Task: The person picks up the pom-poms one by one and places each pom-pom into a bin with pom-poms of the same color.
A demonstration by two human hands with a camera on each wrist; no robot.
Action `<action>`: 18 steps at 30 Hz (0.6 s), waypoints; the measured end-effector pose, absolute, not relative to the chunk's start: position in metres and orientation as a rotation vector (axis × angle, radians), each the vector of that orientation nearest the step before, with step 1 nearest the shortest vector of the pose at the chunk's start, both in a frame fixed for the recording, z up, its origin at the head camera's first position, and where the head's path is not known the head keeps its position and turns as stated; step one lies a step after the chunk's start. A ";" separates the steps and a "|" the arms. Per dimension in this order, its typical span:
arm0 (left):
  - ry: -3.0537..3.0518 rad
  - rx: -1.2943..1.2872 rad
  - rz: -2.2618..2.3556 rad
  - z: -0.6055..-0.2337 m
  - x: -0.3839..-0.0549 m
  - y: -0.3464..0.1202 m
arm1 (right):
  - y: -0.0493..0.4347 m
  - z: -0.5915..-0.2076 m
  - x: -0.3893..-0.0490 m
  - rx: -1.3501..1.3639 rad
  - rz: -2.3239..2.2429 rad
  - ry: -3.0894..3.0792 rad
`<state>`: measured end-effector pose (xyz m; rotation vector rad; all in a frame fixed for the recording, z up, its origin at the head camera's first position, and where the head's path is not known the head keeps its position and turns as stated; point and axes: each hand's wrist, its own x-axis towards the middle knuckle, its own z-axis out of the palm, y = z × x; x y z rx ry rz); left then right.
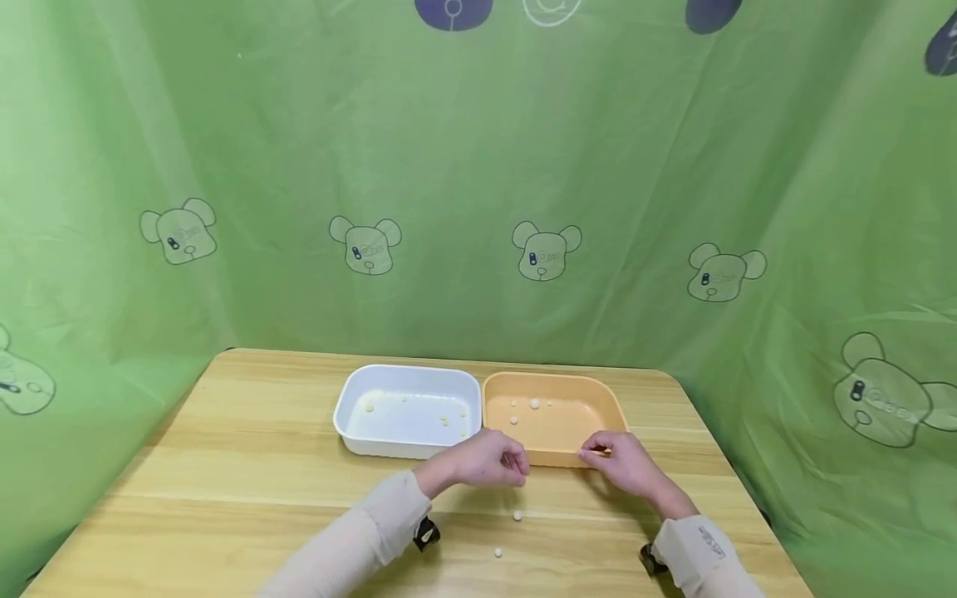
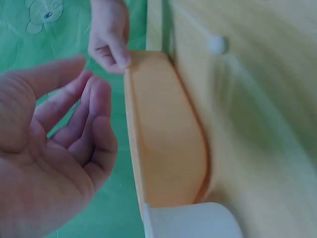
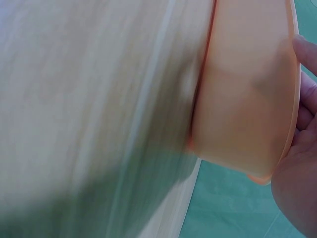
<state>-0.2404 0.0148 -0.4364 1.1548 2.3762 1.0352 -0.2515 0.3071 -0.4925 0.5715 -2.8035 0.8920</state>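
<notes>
My left hand [image 1: 486, 458] hovers over the table just before the near side of the orange tray [image 1: 561, 428]. Its fingers are loosely bent, thumb tip close to the index fingertip, and nothing shows between them in the left wrist view. At the tray's near right rim, my right hand [image 1: 628, 463] grips the edge, thumb on the outer wall and fingers over the inside. Several small white balls [image 1: 534, 404] lie in the orange tray. Nearer to me, one white ball [image 1: 517, 516] and a second white ball [image 1: 498, 552] rest on the table.
A white tray [image 1: 404, 432] stands directly left of the orange one, holding several small yellowish pieces [image 1: 370, 408]. Both trays sit toward the far edge of the wooden table [image 1: 224, 465]. Green curtains [image 1: 449, 166] with bear faces hang behind and at both sides.
</notes>
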 end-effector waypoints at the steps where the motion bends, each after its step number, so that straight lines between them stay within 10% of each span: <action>1: 2.361 1.189 1.000 -0.439 -0.238 0.013 | 0.307 -0.493 -0.252 0.563 0.893 -2.808; 18: 2.338 1.328 0.639 -0.483 -0.205 -0.012 | 0.307 -0.492 -0.250 0.540 0.884 -2.826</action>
